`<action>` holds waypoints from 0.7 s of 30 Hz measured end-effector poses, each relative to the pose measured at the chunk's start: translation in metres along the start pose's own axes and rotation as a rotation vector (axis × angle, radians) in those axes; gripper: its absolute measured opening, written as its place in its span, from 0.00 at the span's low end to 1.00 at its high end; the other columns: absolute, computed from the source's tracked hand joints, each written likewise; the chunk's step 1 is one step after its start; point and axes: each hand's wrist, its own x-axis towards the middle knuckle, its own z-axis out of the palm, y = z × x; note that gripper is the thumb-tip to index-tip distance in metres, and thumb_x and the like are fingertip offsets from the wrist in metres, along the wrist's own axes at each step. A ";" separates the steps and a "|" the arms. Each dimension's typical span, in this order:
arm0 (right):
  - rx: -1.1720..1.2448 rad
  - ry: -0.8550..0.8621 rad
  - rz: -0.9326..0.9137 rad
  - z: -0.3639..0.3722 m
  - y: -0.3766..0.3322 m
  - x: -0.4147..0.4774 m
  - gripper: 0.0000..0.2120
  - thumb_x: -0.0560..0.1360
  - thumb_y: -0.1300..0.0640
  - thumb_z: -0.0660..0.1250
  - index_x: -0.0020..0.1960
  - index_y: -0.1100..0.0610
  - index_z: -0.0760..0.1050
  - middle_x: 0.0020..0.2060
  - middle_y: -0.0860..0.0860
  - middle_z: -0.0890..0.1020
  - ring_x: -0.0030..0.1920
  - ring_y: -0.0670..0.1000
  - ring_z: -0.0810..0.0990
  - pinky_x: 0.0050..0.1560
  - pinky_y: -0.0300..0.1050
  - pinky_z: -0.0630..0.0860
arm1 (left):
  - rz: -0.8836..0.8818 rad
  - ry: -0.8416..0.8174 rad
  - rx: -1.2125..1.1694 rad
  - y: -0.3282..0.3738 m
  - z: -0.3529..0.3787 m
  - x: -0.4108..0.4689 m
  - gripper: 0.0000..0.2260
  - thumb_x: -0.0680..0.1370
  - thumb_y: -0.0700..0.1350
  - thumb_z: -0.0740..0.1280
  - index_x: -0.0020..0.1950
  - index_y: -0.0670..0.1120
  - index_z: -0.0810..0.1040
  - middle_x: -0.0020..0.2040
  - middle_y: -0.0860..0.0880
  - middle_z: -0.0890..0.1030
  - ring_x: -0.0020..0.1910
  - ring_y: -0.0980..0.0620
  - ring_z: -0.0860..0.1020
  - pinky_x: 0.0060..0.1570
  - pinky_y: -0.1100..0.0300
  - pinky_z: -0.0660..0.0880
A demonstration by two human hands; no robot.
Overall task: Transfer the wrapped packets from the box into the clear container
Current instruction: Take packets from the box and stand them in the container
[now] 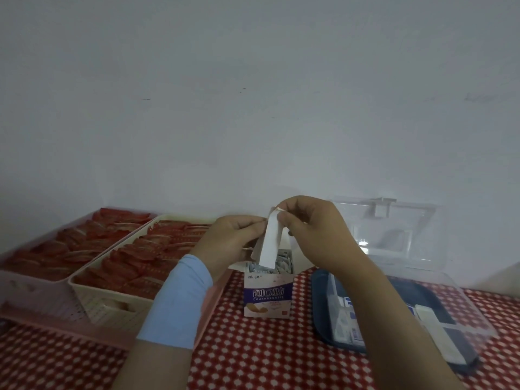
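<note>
A small white and purple box [266, 294] stands open on the checked tablecloth, with several grey wrapped packets [282, 263] showing in its top. Above it a long white wrapped packet [270, 243] hangs upright. My right hand [312, 229] pinches its upper end. My left hand [233, 240] grips its left edge beside the box's flap. The clear container [394, 277] sits to the right on a dark blue tray [323, 311], its lid raised; a few white and blue packets [350, 325] lie inside, partly hidden by my right forearm.
Two baskets, one cream [112, 302] and one pink [33, 294], hold rows of red wrapped items at the left. A white wall rises just behind the table. Red checked cloth [253, 356] covers the table in front.
</note>
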 end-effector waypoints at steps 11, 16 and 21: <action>0.307 0.003 -0.001 0.000 -0.012 -0.006 0.10 0.79 0.65 0.67 0.55 0.53 0.80 0.37 0.45 0.83 0.33 0.42 0.82 0.38 0.32 0.77 | -0.049 -0.250 -0.529 -0.005 0.009 -0.008 0.15 0.75 0.46 0.70 0.56 0.37 0.83 0.53 0.36 0.83 0.45 0.41 0.84 0.45 0.48 0.83; 0.245 -0.036 -0.030 0.000 -0.014 -0.007 0.13 0.80 0.63 0.67 0.61 0.48 0.77 0.37 0.44 0.83 0.37 0.44 0.83 0.43 0.39 0.80 | -0.042 -0.254 -0.558 -0.008 0.014 -0.006 0.11 0.73 0.44 0.68 0.48 0.41 0.87 0.45 0.40 0.84 0.39 0.46 0.84 0.39 0.52 0.82; 0.013 0.031 -0.097 -0.007 -0.016 -0.017 0.02 0.78 0.51 0.68 0.46 0.47 0.77 0.58 0.36 0.78 0.56 0.38 0.79 0.56 0.45 0.78 | -0.027 -0.187 -0.611 -0.007 0.016 -0.004 0.12 0.74 0.45 0.71 0.53 0.39 0.85 0.48 0.40 0.83 0.41 0.45 0.83 0.39 0.55 0.81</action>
